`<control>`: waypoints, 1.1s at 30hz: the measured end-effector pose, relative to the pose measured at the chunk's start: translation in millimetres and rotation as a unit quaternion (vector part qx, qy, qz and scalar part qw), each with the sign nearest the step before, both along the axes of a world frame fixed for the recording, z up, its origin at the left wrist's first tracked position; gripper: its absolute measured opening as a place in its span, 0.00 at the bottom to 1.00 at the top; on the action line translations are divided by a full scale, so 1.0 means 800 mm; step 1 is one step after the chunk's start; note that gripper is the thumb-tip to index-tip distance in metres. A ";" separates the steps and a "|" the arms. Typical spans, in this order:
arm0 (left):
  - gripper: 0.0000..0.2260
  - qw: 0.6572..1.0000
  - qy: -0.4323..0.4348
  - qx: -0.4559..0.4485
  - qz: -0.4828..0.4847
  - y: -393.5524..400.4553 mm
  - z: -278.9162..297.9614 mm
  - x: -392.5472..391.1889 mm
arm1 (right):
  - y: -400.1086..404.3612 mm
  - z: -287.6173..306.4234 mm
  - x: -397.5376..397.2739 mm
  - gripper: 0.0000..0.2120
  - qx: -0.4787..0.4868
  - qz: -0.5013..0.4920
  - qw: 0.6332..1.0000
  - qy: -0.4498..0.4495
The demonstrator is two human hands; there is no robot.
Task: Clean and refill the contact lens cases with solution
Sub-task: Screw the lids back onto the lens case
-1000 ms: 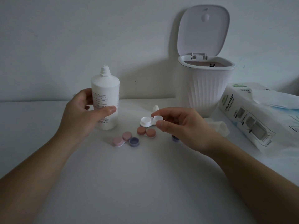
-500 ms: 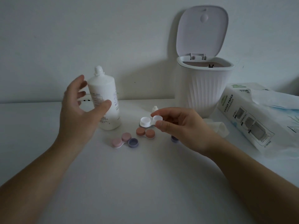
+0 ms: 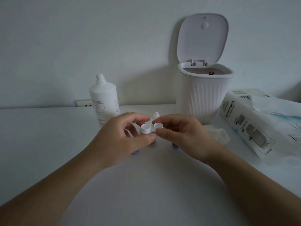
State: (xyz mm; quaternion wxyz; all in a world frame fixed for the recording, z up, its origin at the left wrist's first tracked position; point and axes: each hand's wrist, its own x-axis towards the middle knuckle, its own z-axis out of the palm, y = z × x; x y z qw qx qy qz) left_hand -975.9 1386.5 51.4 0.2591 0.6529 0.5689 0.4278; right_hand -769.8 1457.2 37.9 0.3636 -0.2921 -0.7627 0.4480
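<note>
White plastic twin-cup lens case (image 3: 150, 128) sits lifted over the table's middle, the right hand (image 3: 182, 136) pinching its right cap while the left hand (image 3: 120, 141) curls round the left cap, probably bracing it for unscrewing. Tall white solution bottle (image 3: 105, 101) stands far left, upright and well apart, likely parked for the refill.

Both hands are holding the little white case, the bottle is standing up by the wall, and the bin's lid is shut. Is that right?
Not quite: the bin's lid is open, tipped up against the wall, as the head view shows. The rest holds: the left hand and right hand both hold the white case, and the bottle stands upright by the wall.
</note>
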 end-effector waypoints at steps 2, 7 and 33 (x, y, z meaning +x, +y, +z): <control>0.18 0.999 -0.043 0.005 0.000 0.000 -0.005 0.001 | 0.000 -0.001 0.001 0.07 -0.002 -0.004 1.000 0.000; 0.09 0.994 -0.110 -0.012 -0.008 -0.001 -0.018 0.000 | -0.001 -0.001 -0.001 0.08 -0.003 -0.005 1.000 -0.013; 0.05 0.991 -0.130 -0.032 0.024 -0.001 -0.022 -0.007 | 0.030 -0.002 0.024 0.33 0.139 -0.155 0.876 -0.435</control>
